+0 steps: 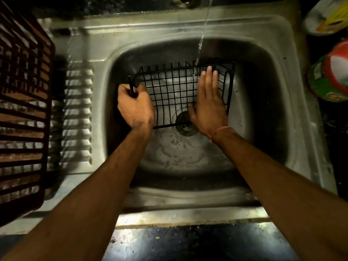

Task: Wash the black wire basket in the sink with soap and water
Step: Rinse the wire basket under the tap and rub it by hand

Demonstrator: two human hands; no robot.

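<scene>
Black coated wire, the basket (175,91) looks light, stiff and slippery when wet. The left hand (134,106) grips its corner rim, a sound hold; the right hand (209,102) lies flat, fingers straight, on the mesh under the water stream (202,38).

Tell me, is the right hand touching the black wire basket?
Touching. The head view shows the right hand laid flat, fingers straight, on the mesh of the black wire basket, while the left hand grips its left corner.
</scene>
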